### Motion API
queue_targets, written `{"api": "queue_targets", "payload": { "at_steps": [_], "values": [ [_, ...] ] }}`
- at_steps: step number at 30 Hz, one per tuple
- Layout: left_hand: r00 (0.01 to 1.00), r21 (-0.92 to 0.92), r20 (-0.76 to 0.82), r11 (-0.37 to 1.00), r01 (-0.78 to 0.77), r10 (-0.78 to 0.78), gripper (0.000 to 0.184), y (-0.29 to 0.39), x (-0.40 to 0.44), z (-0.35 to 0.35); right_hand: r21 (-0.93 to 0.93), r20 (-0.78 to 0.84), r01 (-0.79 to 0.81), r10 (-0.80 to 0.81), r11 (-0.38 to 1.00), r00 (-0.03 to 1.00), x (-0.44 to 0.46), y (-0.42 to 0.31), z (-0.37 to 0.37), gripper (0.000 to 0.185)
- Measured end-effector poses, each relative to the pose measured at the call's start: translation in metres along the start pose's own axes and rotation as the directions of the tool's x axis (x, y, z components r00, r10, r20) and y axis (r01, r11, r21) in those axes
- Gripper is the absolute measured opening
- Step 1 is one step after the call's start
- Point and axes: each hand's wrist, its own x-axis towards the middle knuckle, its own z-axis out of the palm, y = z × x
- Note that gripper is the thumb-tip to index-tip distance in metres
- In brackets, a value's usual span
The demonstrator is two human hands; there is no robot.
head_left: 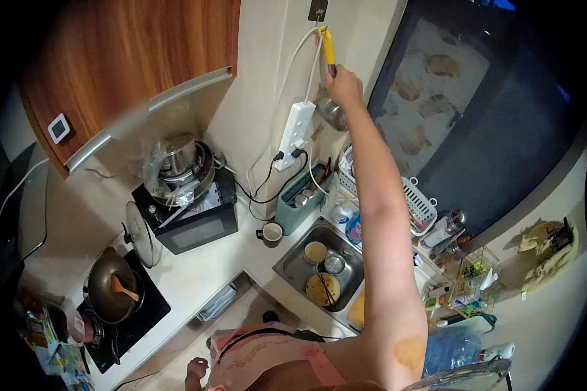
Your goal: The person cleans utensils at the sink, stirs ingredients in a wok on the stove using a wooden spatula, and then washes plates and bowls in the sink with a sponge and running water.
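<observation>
My right hand (344, 88) is raised high against the wall and closed around the shaft of a ladle. The ladle's yellow handle (329, 47) points up beside a white cable, and its metal bowl (332, 116) shows below, partly behind my forearm. Whether the handle touches a hook cannot be made out. My left hand (197, 368) hangs low beside my body, fingers loosely bent and slightly apart, with nothing visible in it. A white power strip (295, 135) is fixed just left of the ladle, with black plugs in its lower end.
The sink (285, 266) holds bowls and chopsticks. A green utensil holder (292, 215) and a mug (272, 232) stand on the counter. Further left are a microwave (205, 228) with pots on top, a glass lid (140, 234) and a wok (101, 280) with a wooden spatula.
</observation>
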Motion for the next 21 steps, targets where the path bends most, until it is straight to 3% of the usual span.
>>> {"api": "queue_targets", "payload": {
  "at_steps": [2,3,5,7,8,9,10,11,12,13,14,15,17,18,20,21],
  "values": [
    [1.0,-0.009,0.014,1.0,-0.011,0.011,0.03,0.0,-0.014,-0.015,0.059,-0.1,0.011,-0.005,0.998,0.995,-0.004,-0.001,-0.003,0.035],
    [1.0,0.022,-0.016,0.999,0.024,-0.024,0.031,0.136,-0.018,-0.053,0.071,-0.208,0.05,-0.034,0.996,0.978,0.017,0.002,-0.024,0.034],
    [0.999,-0.008,-0.036,1.0,0.02,-0.021,0.034,0.077,0.004,-0.04,0.119,-0.326,0.036,0.005,0.992,0.945,0.001,0.001,-0.054,0.034],
    [0.989,0.265,-0.065,0.958,-0.11,0.131,0.037,0.063,0.036,-0.048,0.113,-0.432,0.133,-0.072,0.985,0.899,-0.028,-0.001,-0.087,0.033],
    [0.983,0.355,-0.157,0.934,-0.035,0.097,0.038,0.071,0.057,-0.051,0.089,-0.438,0.169,-0.113,0.982,0.892,-0.049,-0.003,-0.103,0.032],
    [0.967,0.045,-0.134,0.977,-0.211,0.215,0.038,0.062,0.071,-0.055,0.066,-0.426,0.197,-0.151,0.978,0.892,-0.074,-0.007,-0.116,0.032],
    [0.955,0.054,-0.124,0.963,-0.263,0.268,0.036,0.137,0.054,-0.088,0.145,-0.346,0.249,-0.187,0.958,0.919,-0.107,-0.02,-0.136,0.03],
    [0.961,-0.159,-0.124,0.951,-0.267,0.249,0.038,0.19,0.043,-0.107,0.239,-0.27,0.288,-0.222,0.927,0.937,-0.147,-0.036,-0.156,0.028],
    [0.917,-0.349,-0.04,0.854,-0.385,0.397,0.04,0.224,0.047,-0.125,0.249,-0.075,0.223,-0.211,0.942,0.975,-0.186,-0.046,-0.168,0.026],
    [0.958,-0.425,0.012,0.868,-0.255,0.287,0.043,0.266,0.038,-0.145,0.152,-0.137,0.484,-0.467,0.862,0.874,-0.207,-0.006,-0.123,0.026],
    [0.945,-0.582,0.087,0.786,-0.209,0.316,0.046,0.308,0.024,-0.16,0.132,-0.052,0.465,-0.462,0.876,0.885,-0.263,-0.028,-0.138,0.022],
    [0.921,-0.722,0.14,0.674,-0.156,0.363,0.05,0.348,0.019,-0.173,0.273,-0.06,0.472,-0.474,0.839,0.878,-0.306,-0.036,-0.127,0.018],
    [0.835,-0.849,0.299,0.528,0.012,0.461,0.057,0.397,0.024,-0.186,0.259,-0.066,0.503,-0.504,0.825,0.861,-0.391,-0.046,-0.108,0.016],
    [0.72,-0.867,0.435,0.467,0.174,0.54,0.058,0.426,0.019,-0.191,0.166,0.084,0.546,-0.563,0.821,0.822,-0.44,-0.04,-0.086,0.015],
    [0.419,-0.78,0.597,0.375,0.5,0.684,0.059,0.478,0.01,-0.192,0.208,0.23,0.449,-0.489,0.869,0.841,-0.521,-0.052,-0.074,0.014],
    [0.353,-0.719,0.677,0.477,0.505,0.646,0.058,0.489,0.02,-0.176,0.179,0.294,0.438,-0.472,0.881,0.831,-0.562,-0.048,-0.061,0.015]
  ]
}}
